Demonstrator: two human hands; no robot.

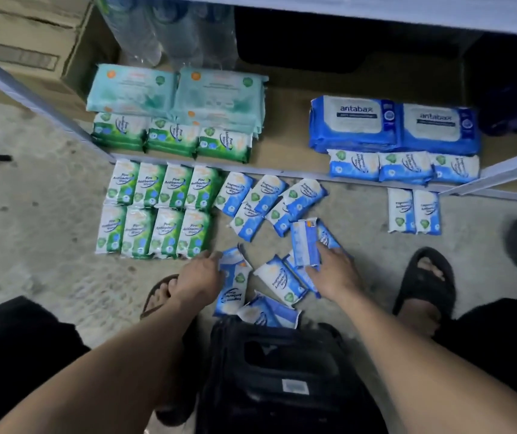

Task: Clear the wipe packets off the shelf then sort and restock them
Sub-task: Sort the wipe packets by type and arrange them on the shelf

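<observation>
- The right hand (335,277), lower centre, pinches a blue packet (304,242) between thumb and fingers. Its plain back faces up and shows an orange sticker, so it is probably being turned to check the kind before sorting.
- The left hand (199,277) sits at the edge of a second blue packet (233,277). The fingers curl there, but I cannot tell whether they grasp it or only touch it.
- The loose blue packets (266,202) lie in a jumble on the floor mid-frame, not yet sorted. They read "Fragrance … Antibacterial Wipes"; the middle word is unclear.
- The green packets (157,211), left of the jumble, form two tidy rows of four and read "Pine Antibacterial Wipes". They look grouped by kind, ready for restocking.
- A pair of blue packets (413,211) lies side by side at the right, apparently the start of a blue row.
- On the shelf (285,120), the pale green packs (176,89) at upper left have blurred writing, and the big blue packs (395,123) read "antabax".
- A small green row (172,136) and a small blue row (404,166) sit in front of the large packs, likely so every label shows.
</observation>
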